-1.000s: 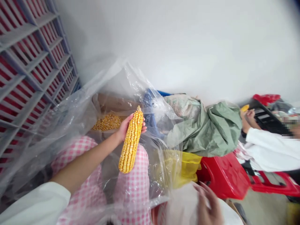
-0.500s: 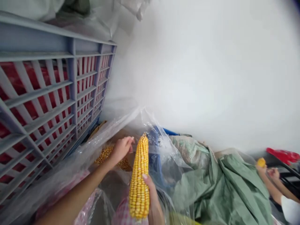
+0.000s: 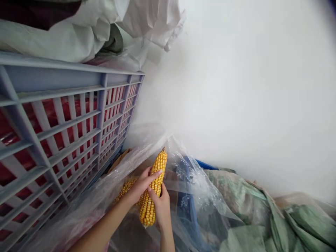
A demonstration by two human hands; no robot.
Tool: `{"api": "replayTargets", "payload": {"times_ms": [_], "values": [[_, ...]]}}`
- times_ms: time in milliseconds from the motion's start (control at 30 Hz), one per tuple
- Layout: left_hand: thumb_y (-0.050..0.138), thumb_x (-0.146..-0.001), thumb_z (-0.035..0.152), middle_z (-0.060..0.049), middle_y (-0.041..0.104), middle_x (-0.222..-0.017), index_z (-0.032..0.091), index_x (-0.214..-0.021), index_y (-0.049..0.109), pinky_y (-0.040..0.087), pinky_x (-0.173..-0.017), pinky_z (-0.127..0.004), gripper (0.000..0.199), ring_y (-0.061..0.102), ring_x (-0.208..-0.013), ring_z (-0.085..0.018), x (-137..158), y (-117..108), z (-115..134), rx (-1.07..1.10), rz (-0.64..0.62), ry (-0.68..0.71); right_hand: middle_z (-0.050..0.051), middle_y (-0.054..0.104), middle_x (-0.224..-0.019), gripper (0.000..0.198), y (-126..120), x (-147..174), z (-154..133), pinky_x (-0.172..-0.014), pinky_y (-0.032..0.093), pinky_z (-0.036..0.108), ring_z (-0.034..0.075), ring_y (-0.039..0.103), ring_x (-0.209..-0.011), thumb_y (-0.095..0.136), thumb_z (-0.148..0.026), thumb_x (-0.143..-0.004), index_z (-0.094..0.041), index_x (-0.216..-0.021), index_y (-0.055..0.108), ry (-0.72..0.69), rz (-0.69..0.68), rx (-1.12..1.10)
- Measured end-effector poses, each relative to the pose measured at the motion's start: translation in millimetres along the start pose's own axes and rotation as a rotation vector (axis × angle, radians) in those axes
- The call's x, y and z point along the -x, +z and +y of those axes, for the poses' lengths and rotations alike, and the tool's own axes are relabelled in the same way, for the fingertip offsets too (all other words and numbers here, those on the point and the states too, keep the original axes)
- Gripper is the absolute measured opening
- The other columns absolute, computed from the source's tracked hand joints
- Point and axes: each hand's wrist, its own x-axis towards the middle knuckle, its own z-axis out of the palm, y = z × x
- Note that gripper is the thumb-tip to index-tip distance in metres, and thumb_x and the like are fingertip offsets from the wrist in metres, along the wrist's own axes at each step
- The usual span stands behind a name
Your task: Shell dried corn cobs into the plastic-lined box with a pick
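Note:
A corn cob point(image 3: 150, 203) full of yellow kernels stands tilted between my two hands, its pointed tip up and to the right. My left hand point(image 3: 143, 182) grips it at the middle from the left, thumb laid across the kernels. Lower down on the right side, my right hand point(image 3: 160, 203) is wrapped round it, its thumb on the front and its other fingers partly hidden behind the cob. Loose corn kernels point(image 3: 125, 189) lie in the clear plastic bag point(image 3: 181, 175) below, partly covered by my left hand and forearm.
A grey-purple slatted crate point(image 3: 76, 78) with red stuff inside stands at the left, pale sacks point(image 3: 60, 38) on top. A white wall point(image 3: 236, 87) rises behind. Blue plastic point(image 3: 193, 210) shows through the clear bag, and green sacks point(image 3: 244, 203) lie to the right.
My left hand has come over from the left and closed on the cob. The cob has tilted further to the right at its tip. The view has shifted, leaving the other person's hands out of sight.

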Motion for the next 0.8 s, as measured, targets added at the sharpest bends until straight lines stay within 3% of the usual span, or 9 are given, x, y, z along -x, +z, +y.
{"api": "replayTargets", "payload": {"times_ms": [133,267,433,600,800], "values": [[0.071,-0.057,0.036,-0.002,0.063,-0.072,0.016,-0.086,0.060,0.045,-0.058,-0.023,0.037,0.058,-0.061,-0.013,-5,-6,-2,0.012,0.218,0.041,0.005,0.063,-0.092,0.042,2,4,7,-0.071,0.044,0.025,0.017,0.057,-0.079,0.054,-0.043,-0.072,-0.017,-0.104,0.057,-0.050,-0.084,0.170],[0.069,-0.060,0.041,-0.001,0.061,-0.067,0.017,-0.085,0.056,0.047,-0.053,-0.024,0.037,0.059,-0.056,-0.013,-7,-7,1,0.197,0.362,0.024,0.006,0.064,-0.079,0.047,-7,5,8,-0.060,0.041,0.023,0.015,0.055,-0.068,0.043,-0.053,-0.077,-0.013,-0.089,0.064,0.050,-0.095,0.205],[0.068,-0.061,0.040,0.001,0.060,-0.071,0.020,-0.088,0.053,0.048,-0.053,-0.024,0.038,0.062,-0.061,-0.014,-6,2,0,0.276,0.418,0.153,0.007,0.063,-0.068,0.060,-11,7,18,-0.054,0.038,0.023,0.016,0.054,-0.061,0.033,-0.063,-0.076,-0.012,-0.078,0.065,0.160,0.035,0.168],[0.064,-0.062,0.048,0.001,0.059,-0.070,0.019,-0.087,0.053,0.048,-0.054,-0.024,0.040,0.063,-0.063,-0.015,-3,6,-3,0.277,0.496,0.174,0.006,0.060,-0.059,0.060,-5,6,25,-0.048,0.033,0.024,0.016,0.050,-0.054,0.029,-0.064,-0.076,-0.015,-0.062,0.061,0.096,0.291,0.303],[0.056,-0.066,0.054,-0.001,0.061,-0.067,0.016,-0.085,0.053,0.047,-0.057,-0.025,0.044,0.062,-0.061,-0.015,-2,1,-1,0.280,0.557,0.053,0.003,0.056,-0.052,0.056,-8,7,20,-0.047,0.027,0.024,0.014,0.046,-0.050,0.029,-0.059,-0.080,-0.019,-0.053,0.056,-0.020,0.213,0.548]]}}
